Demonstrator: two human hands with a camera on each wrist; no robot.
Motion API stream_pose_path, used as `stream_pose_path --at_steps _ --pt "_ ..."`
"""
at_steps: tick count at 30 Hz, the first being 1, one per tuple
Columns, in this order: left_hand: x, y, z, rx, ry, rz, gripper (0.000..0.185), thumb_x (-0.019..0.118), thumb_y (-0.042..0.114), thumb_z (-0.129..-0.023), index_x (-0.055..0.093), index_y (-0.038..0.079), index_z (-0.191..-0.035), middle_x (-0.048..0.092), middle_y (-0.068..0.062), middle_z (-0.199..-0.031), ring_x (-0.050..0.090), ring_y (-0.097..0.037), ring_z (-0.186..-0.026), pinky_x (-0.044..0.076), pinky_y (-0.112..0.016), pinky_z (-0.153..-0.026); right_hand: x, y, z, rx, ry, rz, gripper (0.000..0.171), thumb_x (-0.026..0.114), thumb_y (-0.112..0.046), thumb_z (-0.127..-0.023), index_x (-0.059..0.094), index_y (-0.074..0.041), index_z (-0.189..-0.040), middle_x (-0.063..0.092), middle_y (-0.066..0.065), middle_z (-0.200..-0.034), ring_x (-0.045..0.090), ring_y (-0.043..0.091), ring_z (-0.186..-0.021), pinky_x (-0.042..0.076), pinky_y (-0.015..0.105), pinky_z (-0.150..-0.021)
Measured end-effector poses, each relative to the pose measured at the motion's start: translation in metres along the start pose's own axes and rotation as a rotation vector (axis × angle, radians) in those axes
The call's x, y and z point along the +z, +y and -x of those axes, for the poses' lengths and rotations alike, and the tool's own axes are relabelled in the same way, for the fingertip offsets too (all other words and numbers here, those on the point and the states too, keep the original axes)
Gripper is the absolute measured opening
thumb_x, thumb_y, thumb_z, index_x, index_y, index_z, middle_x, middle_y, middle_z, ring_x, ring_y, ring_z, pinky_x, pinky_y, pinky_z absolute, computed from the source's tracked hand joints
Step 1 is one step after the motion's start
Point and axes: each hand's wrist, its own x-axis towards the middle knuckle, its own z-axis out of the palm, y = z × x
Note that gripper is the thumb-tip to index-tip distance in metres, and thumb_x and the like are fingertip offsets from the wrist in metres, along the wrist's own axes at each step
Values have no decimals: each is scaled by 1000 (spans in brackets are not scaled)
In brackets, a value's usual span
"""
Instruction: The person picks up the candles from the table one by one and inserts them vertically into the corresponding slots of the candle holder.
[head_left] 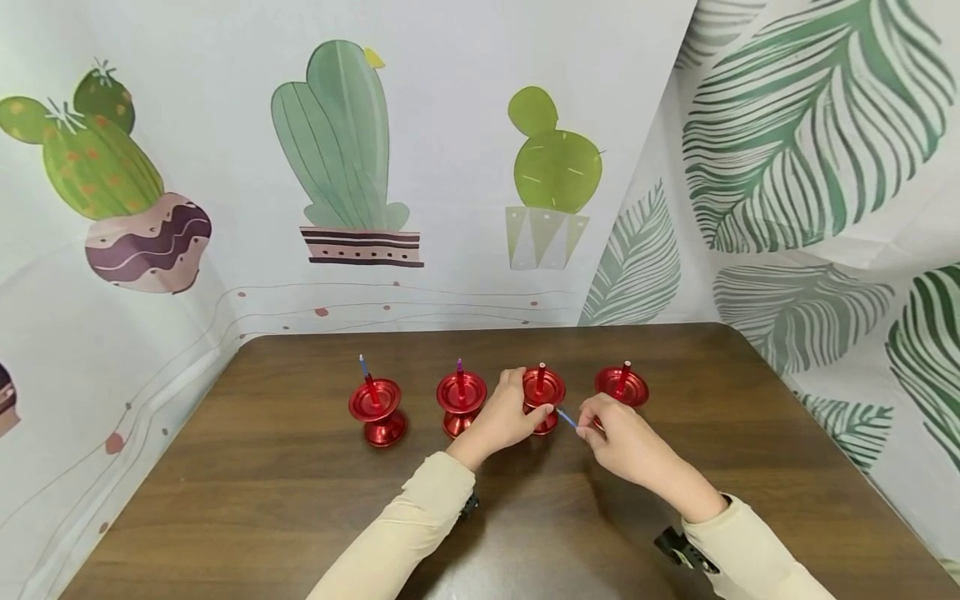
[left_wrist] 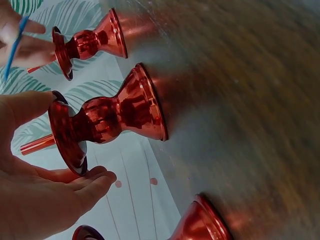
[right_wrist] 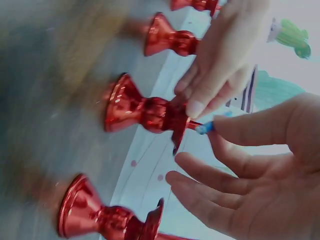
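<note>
My left hand (head_left: 504, 419) grips the dish rim of a shiny red candle holder (head_left: 550, 390) between thumb and fingers. That holder stands upright with a bare red tube rising from its dish. Thumb and index finger of my right hand (head_left: 624, 440) pinch a thin blue candle (head_left: 566, 417), slanted, just right of the held holder; the other fingers are spread in the right wrist view. Behind the right hand stands another red holder (head_left: 634, 390) with a bare tube, its base partly hidden in the head view.
To the left, one red holder (head_left: 386, 430) carries a blue candle (head_left: 363, 365) and another holder (head_left: 474, 390) has a purple tip (head_left: 460, 364) in its tube. All stand in a row on the brown wooden table (head_left: 300, 500), before a cactus-print cloth (head_left: 465, 167).
</note>
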Motion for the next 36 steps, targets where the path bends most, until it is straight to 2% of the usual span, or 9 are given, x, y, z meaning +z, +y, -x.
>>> stream_pose_path --at_steps 5,8,11,14,16,21,28,33,36 --pt "-1 -1 -1 -10 -8 11 70 69 26 -89 35 -13 -137 46 -24 -128 55 -31 -114 48 -40 -96 -4 -1 -17 97 43 -164 6 67 2 -85 62 0 -88 61 9 -88 55 17 -71 51 30 -63" --pt "-1 -2 0 -15 -9 10 70 69 26 -88 36 -12 -136 46 -24 -128 55 -31 -113 48 -40 -96 -2 1 -29 159 71 -251 8 65 -1 -89 62 4 -95 64 15 -93 64 25 -79 56 40 -73" --pt "-1 -2 0 -23 -8 12 70 70 26 -88 36 -12 -136 46 -24 -129 56 -31 -113 49 -40 -95 2 3 -42 221 107 -341 13 62 -4 -92 63 6 -101 66 20 -102 66 32 -91 54 45 -81" --pt "0 -1 -1 -22 -5 10 70 69 26 -88 36 -12 -136 46 -24 -129 56 -31 -113 49 -40 -95 8 4 -54 267 146 -433 17 60 -7 -94 62 7 -104 65 22 -108 63 33 -99 52 40 -83" --pt "0 0 -2 -20 -3 6 70 69 26 -88 36 -12 -136 46 -24 -129 56 -30 -113 49 -40 -95 12 5 -61 285 178 -501 19 59 -8 -95 61 8 -106 63 23 -111 61 31 -103 50 30 -83" --pt "1 0 -2 -16 1 1 70 69 27 -89 36 -13 -136 46 -24 -129 55 -30 -114 48 -40 -96 20 7 -74 275 237 -639 18 57 -5 -96 57 10 -105 57 24 -122 56 30 -110 43 13 -85" --pt "0 0 0 -9 1 5 71 69 26 -89 35 -13 -136 46 -25 -129 56 -30 -113 49 -39 -95 29 8 -80 286 254 -682 17 56 -5 -96 56 9 -106 55 21 -124 55 28 -113 44 19 -92" --pt "0 -1 0 -9 -1 4 71 69 27 -88 35 -12 -137 46 -24 -129 55 -30 -112 49 -39 -95 33 10 -80 240 272 -658 15 57 -4 -95 57 9 -103 55 22 -125 56 31 -114 43 36 -101" --pt "0 -2 -1 -3 1 -1 71 69 27 -88 35 -12 -137 46 -24 -128 55 -30 -112 49 -39 -95 36 12 -79 182 291 -619 12 58 -1 -94 57 8 -101 54 23 -124 55 34 -114 43 45 -101"
